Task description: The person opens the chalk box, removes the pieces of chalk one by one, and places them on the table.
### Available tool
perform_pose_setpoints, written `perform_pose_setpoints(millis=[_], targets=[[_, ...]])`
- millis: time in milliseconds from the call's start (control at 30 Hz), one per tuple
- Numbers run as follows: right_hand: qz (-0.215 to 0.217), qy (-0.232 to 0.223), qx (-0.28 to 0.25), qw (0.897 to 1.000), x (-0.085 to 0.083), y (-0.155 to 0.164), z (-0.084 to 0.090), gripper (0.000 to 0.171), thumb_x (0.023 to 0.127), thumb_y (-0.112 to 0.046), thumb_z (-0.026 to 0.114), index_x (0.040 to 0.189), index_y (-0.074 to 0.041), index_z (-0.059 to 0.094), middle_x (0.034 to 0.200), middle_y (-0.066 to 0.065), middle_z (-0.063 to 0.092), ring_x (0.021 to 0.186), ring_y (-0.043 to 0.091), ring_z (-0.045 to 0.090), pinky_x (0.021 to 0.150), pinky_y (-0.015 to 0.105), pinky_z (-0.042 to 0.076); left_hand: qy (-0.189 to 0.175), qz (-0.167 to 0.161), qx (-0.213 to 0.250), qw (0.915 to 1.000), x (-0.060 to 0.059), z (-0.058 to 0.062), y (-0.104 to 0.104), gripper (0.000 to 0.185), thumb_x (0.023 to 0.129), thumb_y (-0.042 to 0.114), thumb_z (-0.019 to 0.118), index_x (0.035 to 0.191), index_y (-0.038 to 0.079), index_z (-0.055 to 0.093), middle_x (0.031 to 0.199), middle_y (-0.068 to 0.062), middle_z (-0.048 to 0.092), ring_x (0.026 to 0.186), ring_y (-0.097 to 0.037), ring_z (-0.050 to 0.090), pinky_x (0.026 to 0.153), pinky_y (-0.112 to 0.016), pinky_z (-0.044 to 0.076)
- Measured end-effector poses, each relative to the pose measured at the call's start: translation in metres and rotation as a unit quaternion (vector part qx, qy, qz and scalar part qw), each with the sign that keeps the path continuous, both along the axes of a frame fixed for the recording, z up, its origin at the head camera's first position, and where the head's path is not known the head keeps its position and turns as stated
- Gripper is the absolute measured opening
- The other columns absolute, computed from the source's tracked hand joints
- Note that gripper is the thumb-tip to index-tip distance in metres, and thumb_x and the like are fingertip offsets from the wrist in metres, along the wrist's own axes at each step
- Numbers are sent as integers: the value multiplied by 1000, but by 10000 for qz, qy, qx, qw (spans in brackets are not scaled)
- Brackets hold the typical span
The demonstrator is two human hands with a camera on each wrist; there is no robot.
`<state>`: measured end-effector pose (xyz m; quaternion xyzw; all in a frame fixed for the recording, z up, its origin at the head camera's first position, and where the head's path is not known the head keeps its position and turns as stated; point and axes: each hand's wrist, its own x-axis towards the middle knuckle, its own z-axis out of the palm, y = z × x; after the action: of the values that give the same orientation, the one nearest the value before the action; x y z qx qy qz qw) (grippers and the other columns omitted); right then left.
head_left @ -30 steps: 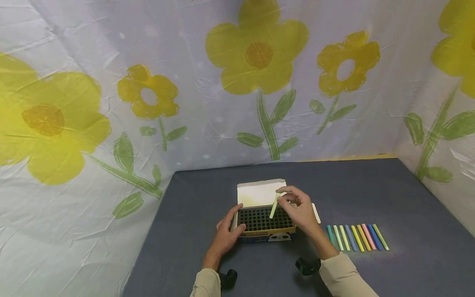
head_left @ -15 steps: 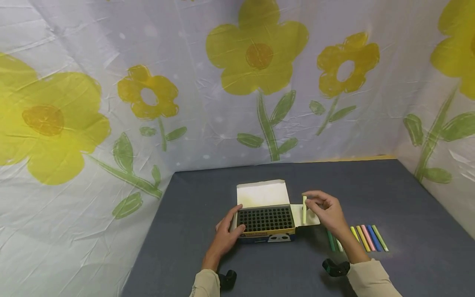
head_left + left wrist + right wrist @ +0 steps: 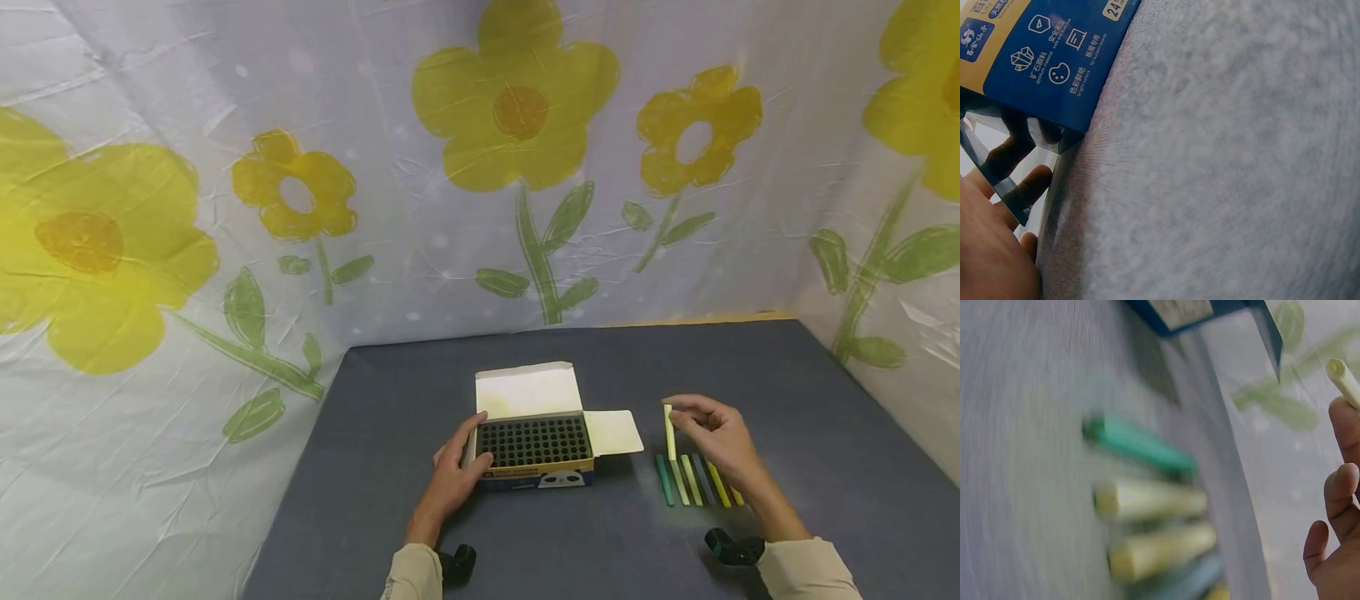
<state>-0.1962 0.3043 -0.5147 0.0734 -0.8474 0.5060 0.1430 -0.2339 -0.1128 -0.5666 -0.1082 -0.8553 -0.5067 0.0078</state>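
- Head view: the right hand (image 3: 716, 442) pinches a pale chalk (image 3: 668, 430) between thumb and fingertips, with the stick upright. Its lower end hangs just above the row of chalks (image 3: 693, 482) lying on the table (image 3: 825, 467).
- Same view: the left hand (image 3: 455, 471) rests against the left end of the box (image 3: 534, 450), thumb on the top edge and fingers curled round the near corner.
- The box stands open, its lid (image 3: 527, 390) folded back beyond the fingers and a side flap (image 3: 613, 432) folded out toward the right hand. Its dark tray of holes faces up.
- Only the head view shows both hands, the whole box and the flower-print cloth (image 3: 300, 192) behind the table.
- Left wrist view: shows what the head view cannot, namely the blue printed face of the box (image 3: 1054, 56) and a clear window panel, behind which fingertips (image 3: 1029, 181) appear dark. The palm fills the lower left corner.
- Right wrist view: blurred. It shows the lying chalks close up, with a green one (image 3: 1138, 447) nearest the box corner (image 3: 1210, 312), then pale yellow ones (image 3: 1150, 500) beneath it.
- Same view: the held chalk's tip (image 3: 1342, 378) rises above the fingers (image 3: 1341, 487) at the right edge; the grip itself falls outside that view.
- Right forearm angles in from the lower right; left forearm comes straight up from below. Both wear beige sleeves.
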Motion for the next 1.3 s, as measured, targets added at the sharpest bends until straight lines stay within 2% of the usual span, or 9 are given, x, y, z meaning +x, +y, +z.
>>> perform_pose_setpoints(millis=[167,300,467,567,700,833,967,1167,1300], targets=[[-283,-385,122,9988,10,35,-2,33,103,-21,60,129,-2,66,91,-12,74,95,-9,59,80,16,45,-32,10,-43,10000,-1,-1,1,63,94,30,64,148,54,42,161,3,42,150,-43,25,106,-74,30],[-540,-664,242,9960,16,62,-7,36,103,-27,60,130,-3,66,92,-18,72,89,-7,60,72,19,46,-36,28,-51,10000,-1,0,0,63,94,30,64,148,54,42,160,3,43,150,-44,25,106,-74,30],[-665,-1016,509,9913,25,92,-12,41,103,-33,60,131,-4,66,103,-40,58,91,-17,56,71,20,48,16,3,-49,10000,-3,1,0,62,94,30,64,148,52,43,158,2,45,145,-43,32,102,-70,35],[-645,-1327,608,9872,31,107,-13,45,103,-37,60,132,-4,65,105,-44,51,92,-21,52,71,20,48,39,-14,-48,10000,-4,0,0,62,94,29,65,149,51,43,157,1,47,142,-41,36,100,-68,38],[-586,-1573,854,9821,34,120,-14,47,103,-38,59,130,0,64,100,-37,58,87,-17,56,69,25,51,47,-39,-23,10000,-3,-1,-1,62,94,29,66,148,52,44,157,1,47,142,-40,38,100,-67,39],[-469,-1662,1081,9790,36,125,-18,44,104,-33,59,127,3,65,95,-15,71,77,-4,62,64,29,51,31,-44,14,10000,-2,-1,-2,63,95,29,66,148,52,43,158,1,46,142,-39,38,100,-66,40],[-374,-1708,1473,9735,35,126,-21,38,103,-29,60,124,3,68,94,4,75,73,1,63,62,30,50,7,-9,3,10000,-2,-2,-3,63,95,30,66,148,53,42,157,1,46,140,-38,39,98,-63,42],[-342,-1854,1876,9640,32,123,-21,36,103,-31,61,121,-1,71,95,7,76,74,-1,63,64,34,51,-15,34,-19,10000,-1,-2,-1,62,96,31,64,148,54,42,159,2,44,145,-40,36,103,-68,38],[-391,-1709,2194,9597,32,120,-21,32,102,-29,61,116,-3,73,92,5,76,72,0,61,71,47,49,-8,83,2,10000,-2,0,1,61,96,30,64,147,54,43,158,3,46,144,-39,38,103,-67,39]])
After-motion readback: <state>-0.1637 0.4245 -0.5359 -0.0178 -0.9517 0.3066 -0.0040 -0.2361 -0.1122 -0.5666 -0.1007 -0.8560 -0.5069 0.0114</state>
